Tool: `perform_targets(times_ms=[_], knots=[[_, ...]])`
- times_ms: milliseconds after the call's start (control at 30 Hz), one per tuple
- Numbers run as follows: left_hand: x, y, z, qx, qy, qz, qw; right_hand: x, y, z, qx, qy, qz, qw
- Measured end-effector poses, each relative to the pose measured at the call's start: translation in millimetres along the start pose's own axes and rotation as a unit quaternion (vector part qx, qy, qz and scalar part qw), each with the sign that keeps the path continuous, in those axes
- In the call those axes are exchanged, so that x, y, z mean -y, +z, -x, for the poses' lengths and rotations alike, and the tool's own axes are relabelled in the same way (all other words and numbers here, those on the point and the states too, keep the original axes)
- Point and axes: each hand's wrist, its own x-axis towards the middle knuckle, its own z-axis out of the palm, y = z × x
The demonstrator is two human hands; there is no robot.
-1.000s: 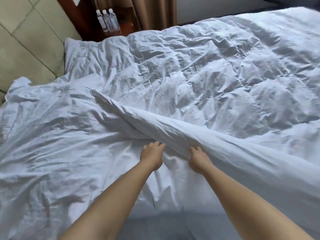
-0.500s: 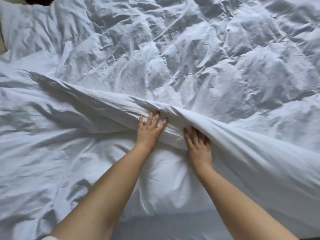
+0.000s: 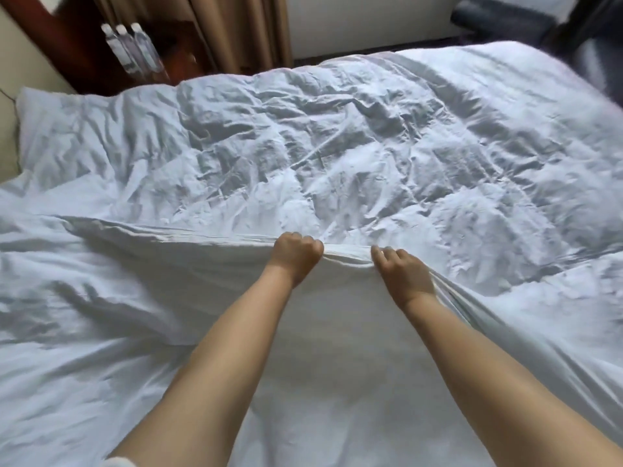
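Flat before, left hand [image 3: 296, 252] and right hand [image 3: 403, 276] now clench the crumpled white fabric duvet [image 3: 337, 156], seemingly ready to pull toward six o'clock.

The sheet [image 3: 337, 332] is white matt cloth, smooth in the near part and bunched into soft folds at its edge. The duvet [image 3: 337, 146] beyond is white cloth, heavily crumpled. Far left, the bottles [image 3: 131, 48] are clear glossy plastic, the nightstand [image 3: 182, 55] is polished reddish wood, and the curtain [image 3: 236, 28] is tan matt fabric.
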Motion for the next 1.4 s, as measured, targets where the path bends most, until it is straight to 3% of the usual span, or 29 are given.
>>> perform_targets(times_ms=[133,233,400,567,667,767,867,1067,1400], knots=[[35.2,-19.2,-58.0,0.021,-0.013,0.017,1.0,-27.9,-38.9,-77.7,-0.07,0.033,0.05,0.996],[56.7,-38.0,-102.0,-0.062,-0.05,-0.044,0.996,-48.3,-56.0,-134.5,-0.094,0.062,0.06,0.992],[53.4,5.9,-154.7,-0.11,-0.071,-0.061,0.99,-71.6,1.0,-151.2,-0.138,0.085,0.054,0.985],[28.2,83.7,-139.1,-0.028,-0.111,-0.035,0.993,-49.0,68.1,-138.2,-0.059,0.131,0.018,0.989],[5.5,116.1,-117.0,0.022,-0.137,0.035,0.99,-20.9,89.8,-118.6,-0.077,0.183,-0.063,0.978],[-5.8,135.5,-94.5,0.221,-0.155,0.126,0.955,5.0,94.0,-96.0,-0.063,0.154,-0.116,0.979],[-1.0,124.7,-75.2,0.279,-0.138,0.114,0.944,15.0,92.2,-73.9,0.062,0.127,-0.112,0.984],[-12.0,73.6,-27.6,0.248,-0.12,0.106,0.955,18.5,40.7,-27.6,0.164,0.177,-0.136,0.961],[-78.0,-9.2,47.6,0.159,-0.046,0.122,0.979,39.3,-58.1,101.5,0.146,0.208,-0.144,0.956]])
